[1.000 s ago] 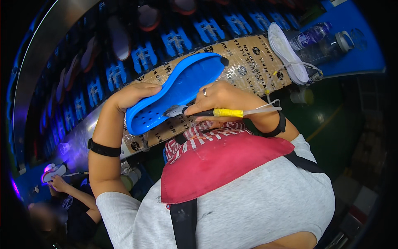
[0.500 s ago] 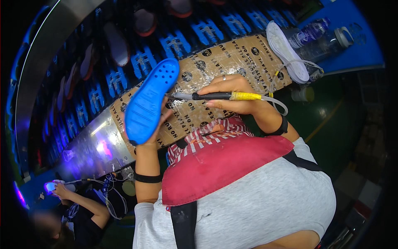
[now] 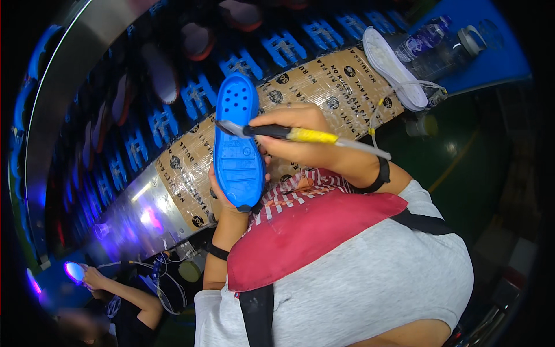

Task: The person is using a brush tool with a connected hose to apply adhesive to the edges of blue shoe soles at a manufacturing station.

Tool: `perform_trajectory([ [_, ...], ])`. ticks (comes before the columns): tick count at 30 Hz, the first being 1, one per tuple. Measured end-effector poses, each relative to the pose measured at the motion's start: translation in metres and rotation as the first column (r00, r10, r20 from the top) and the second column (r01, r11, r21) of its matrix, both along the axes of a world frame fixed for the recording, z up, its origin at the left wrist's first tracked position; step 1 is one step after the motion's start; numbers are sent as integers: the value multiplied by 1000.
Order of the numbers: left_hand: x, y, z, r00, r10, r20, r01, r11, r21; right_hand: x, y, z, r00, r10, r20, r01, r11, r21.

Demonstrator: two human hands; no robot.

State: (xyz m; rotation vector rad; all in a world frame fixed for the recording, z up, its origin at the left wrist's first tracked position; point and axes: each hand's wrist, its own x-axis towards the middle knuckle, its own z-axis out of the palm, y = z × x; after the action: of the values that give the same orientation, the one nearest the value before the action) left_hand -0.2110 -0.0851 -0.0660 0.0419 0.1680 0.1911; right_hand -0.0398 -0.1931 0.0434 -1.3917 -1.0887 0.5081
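A blue shoe sole (image 3: 238, 168), several round holes in its far end, rests along my left hand (image 3: 220, 188). The fingers wrap round it from below, with fingertips showing at its right edge. In my right hand (image 3: 295, 130) is a brush (image 3: 269, 132) with a dark handle, a yellow-wrapped section and a clear tube running off its rear end. The brush tip lies over the left edge of the sole, just below the holes. Whether the bristles press on the surface I cannot tell.
Cardboard under clear wrap (image 3: 321, 87) covers the bench. Beyond it runs a rack of blue holders (image 3: 283, 49) with several shoe soles. A white sole (image 3: 393, 66) lies at the right beside bottles (image 3: 425, 40). At lower left, another person's hand (image 3: 92, 277) holds a lit piece.
The sole has moved right and turned more upright in my left hand. My right hand has shifted left, bringing the brush tip from beside the sole to over it.
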Motion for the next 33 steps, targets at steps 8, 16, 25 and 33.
perform_trajectory([
  [8,34,-6,21,981,190,43,-181,970,-163,-16,30,7,688,-174,704,170,982,76],
  [16,26,12,-1,953,301,42,-303,939,161,-26,28,0,807,-70,587,-50,981,186],
  [25,47,11,25,955,257,146,-284,937,205,-35,21,-2,807,138,574,-228,970,87],
  [33,48,20,51,946,265,187,-313,895,317,-33,13,-2,922,163,351,-216,969,118],
])
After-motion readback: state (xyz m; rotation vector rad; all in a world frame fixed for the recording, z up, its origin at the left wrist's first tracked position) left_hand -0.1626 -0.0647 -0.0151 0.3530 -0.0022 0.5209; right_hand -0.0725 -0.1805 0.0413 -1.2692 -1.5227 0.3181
